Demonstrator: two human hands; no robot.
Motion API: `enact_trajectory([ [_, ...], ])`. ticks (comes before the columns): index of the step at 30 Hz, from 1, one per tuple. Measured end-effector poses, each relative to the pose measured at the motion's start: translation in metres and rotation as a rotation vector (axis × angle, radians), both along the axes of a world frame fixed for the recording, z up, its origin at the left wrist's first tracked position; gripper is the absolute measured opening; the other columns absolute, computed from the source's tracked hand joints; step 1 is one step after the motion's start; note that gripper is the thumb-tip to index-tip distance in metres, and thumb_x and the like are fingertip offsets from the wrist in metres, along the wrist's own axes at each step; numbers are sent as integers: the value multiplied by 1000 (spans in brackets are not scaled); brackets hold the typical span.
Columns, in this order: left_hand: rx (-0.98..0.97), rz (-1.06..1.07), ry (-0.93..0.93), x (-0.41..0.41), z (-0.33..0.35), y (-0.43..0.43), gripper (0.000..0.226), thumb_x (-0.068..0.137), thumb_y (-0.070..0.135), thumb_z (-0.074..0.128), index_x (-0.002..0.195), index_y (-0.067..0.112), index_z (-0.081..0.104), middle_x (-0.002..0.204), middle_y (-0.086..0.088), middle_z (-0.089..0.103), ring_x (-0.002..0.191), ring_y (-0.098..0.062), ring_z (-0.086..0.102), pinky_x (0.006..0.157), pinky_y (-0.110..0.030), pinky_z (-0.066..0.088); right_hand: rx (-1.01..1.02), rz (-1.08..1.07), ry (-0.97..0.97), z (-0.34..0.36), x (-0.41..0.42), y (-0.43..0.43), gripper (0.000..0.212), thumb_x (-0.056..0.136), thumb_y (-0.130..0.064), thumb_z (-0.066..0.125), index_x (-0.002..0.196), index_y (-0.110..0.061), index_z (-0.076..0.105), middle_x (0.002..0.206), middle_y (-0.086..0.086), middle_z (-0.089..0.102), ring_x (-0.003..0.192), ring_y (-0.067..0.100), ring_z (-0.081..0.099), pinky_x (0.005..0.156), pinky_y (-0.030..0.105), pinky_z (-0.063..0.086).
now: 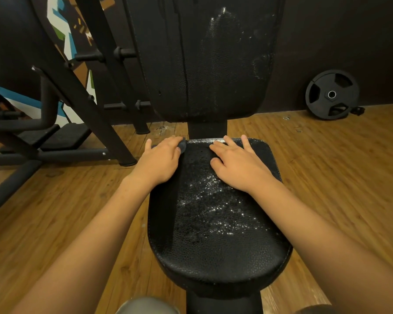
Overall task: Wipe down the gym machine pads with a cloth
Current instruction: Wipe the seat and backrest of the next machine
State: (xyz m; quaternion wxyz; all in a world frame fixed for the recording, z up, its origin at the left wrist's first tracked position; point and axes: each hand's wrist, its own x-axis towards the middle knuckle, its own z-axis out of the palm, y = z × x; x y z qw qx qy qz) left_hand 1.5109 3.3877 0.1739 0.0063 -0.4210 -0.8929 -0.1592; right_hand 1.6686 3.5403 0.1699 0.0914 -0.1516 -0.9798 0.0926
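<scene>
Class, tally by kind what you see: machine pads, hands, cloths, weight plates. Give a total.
Pads: 2 (seat pad, back pad)
Hands: 2 (left hand, right hand)
Cloth: 1
Weight plate: 1
Total: 6

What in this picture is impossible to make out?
Head view:
Cloth: only a dark scrap shows; the left hand covers the rest.
Backrest pad: top cut off by the upper edge.
Grey object: cut off at the bottom edge, unidentifiable.
Small dark item beside the weight plate: too small to tell.
</scene>
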Motion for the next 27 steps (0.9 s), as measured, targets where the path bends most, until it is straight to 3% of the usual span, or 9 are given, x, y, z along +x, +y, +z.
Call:
enact_trajectory([
  [9,-40,30,-62,-7,13,20,44,111,23,27,154,18,37,156,-9,44,147,-27,35,122,-53,-6,4,-7,-1,-1,-1,0,55,108,-35,27,160,-18,30,168,0,26,158,19,8,126,50,-10],
  [16,14,44,7,16,-3,-4,49,112,29,27,160,22,25,167,-3,25,155,-22,20,123,-53,-5,-16,-2,9,-1,-1,0,54,108,-34,28,159,-17,33,167,-1,29,158,19,8,126,51,-10],
  [24,-24,67,-15,9,9,18,48,111,29,26,158,19,30,163,-6,34,153,-26,24,123,-57,-5,-3,-8,12,-1,-1,0,54,108,-34,29,158,-17,34,167,-1,29,158,20,10,126,51,-9],
  [27,-26,54,-37,18,7,6,47,111,26,27,158,20,29,165,-5,29,153,-24,24,122,-56,-5,-8,-6,13,-2,-1,0,54,108,-34,28,159,-17,33,167,0,30,158,20,10,126,51,-9],
])
